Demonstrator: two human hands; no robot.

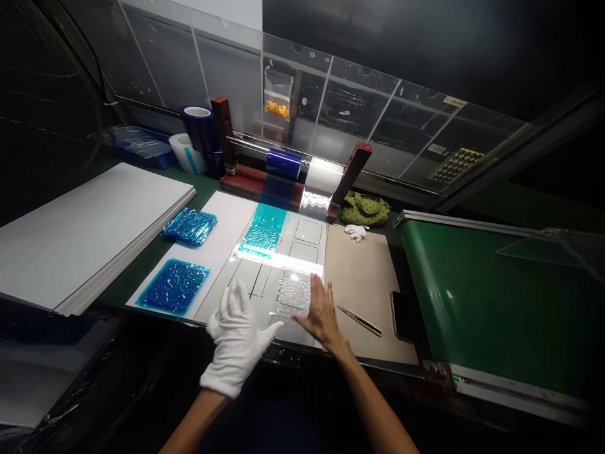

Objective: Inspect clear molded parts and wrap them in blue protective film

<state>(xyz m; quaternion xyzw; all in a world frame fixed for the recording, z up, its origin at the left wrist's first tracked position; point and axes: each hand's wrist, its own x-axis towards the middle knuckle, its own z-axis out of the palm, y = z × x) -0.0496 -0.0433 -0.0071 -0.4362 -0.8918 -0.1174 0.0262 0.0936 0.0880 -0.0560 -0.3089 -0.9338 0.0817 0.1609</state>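
My left hand (239,334) wears a white glove and hovers over the front edge of the white sheet (217,296), fingers apart and holding nothing. Bare, my right hand (322,309) is spread beside a clear bubbly film piece (293,291) on the sheet's drawn outlines; whether it touches the film is unclear. Behind lies a teal film strip (265,228), near the blue roll (283,164) and the clear film roll (325,174) on a stand with dark red posts (355,170). Two stacks of blue film squares (174,285) (191,226) lie at the left.
A stack of white boards (94,227) is at the left. Tweezers (359,320) and a phone (403,315) lie on brown card (362,271) at the right, beside a green conveyor belt (491,302). A green pouch (365,208) sits behind.
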